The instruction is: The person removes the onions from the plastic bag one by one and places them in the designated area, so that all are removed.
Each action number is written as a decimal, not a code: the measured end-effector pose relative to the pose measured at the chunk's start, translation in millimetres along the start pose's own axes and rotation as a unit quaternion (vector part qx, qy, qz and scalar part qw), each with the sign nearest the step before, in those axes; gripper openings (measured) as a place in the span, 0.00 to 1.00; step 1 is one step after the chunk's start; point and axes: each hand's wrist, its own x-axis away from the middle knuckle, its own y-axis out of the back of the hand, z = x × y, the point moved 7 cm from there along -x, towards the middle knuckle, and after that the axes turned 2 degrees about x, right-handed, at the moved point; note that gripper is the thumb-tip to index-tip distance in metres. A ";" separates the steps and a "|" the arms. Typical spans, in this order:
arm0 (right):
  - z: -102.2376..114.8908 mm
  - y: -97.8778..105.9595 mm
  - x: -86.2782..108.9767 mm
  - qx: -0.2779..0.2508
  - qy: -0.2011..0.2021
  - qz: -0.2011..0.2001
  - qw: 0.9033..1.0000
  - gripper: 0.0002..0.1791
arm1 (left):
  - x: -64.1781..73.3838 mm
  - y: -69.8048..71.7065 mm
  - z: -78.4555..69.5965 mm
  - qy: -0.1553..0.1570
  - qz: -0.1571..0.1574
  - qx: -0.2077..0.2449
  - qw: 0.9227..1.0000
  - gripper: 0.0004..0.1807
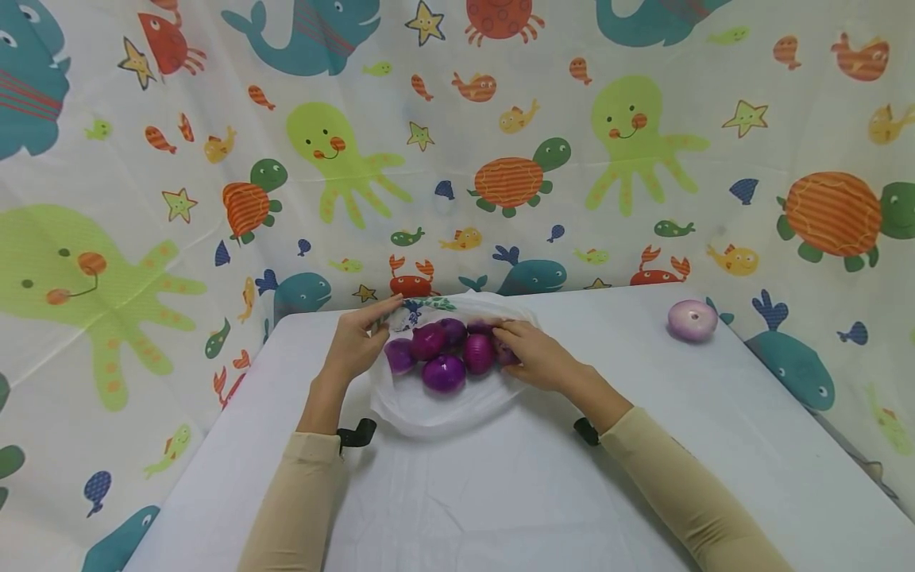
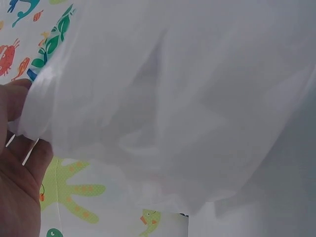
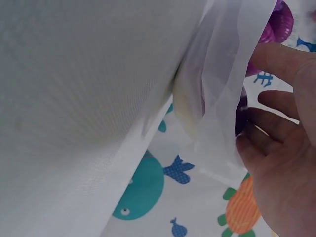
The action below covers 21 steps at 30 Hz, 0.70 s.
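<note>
A white plastic bag [image 1: 422, 421] lies spread open on the table with several red onions [image 1: 444, 373] in it. At its left edge my left hand [image 1: 353, 338] pinches the rim, the bag [image 2: 148, 98] running between thumb and fingers in the left wrist view. My right hand [image 1: 538, 353] reaches in on the right side and grips a red onion [image 1: 506, 352], its fingers partly hiding it. In the right wrist view, the fingers [image 3: 271, 126] curl against that dark onion [image 3: 241, 113] beside the bag wall.
A single paler, pinkish onion [image 1: 692, 321] rests alone near the table's far right corner. The table [image 1: 472, 500] has a white cover. Behind it hangs a curtain [image 1: 443, 103] printed with sea animals.
</note>
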 end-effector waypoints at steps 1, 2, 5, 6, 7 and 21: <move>-0.4 -0.5 -0.2 0.002 -0.001 0.001 1.000 0.39 | 0.0 0.0 0.2 0.001 0.000 0.000 1.000 0.29; -0.7 -0.8 -0.6 0.003 -0.001 0.001 1.000 0.39 | 0.0 0.0 0.1 0.000 0.000 0.000 1.000 0.29; -1.1 -1.0 -1.4 0.004 0.004 -0.003 1.000 0.39 | 0.2 0.1 0.2 0.000 -0.001 -0.002 1.000 0.29; -1.0 -0.8 -1.7 0.006 0.007 -0.007 1.000 0.39 | 0.2 0.1 0.2 0.000 -0.001 -0.002 1.000 0.29; -1.0 -0.4 -1.8 0.007 0.010 -0.012 1.000 0.39 | 0.2 0.2 0.2 0.000 -0.002 -0.003 1.000 0.29; 0.5 3.4 1.0 0.091 0.025 -0.053 0.994 0.34 | -0.3 -0.3 0.4 0.004 0.002 -0.003 1.000 0.29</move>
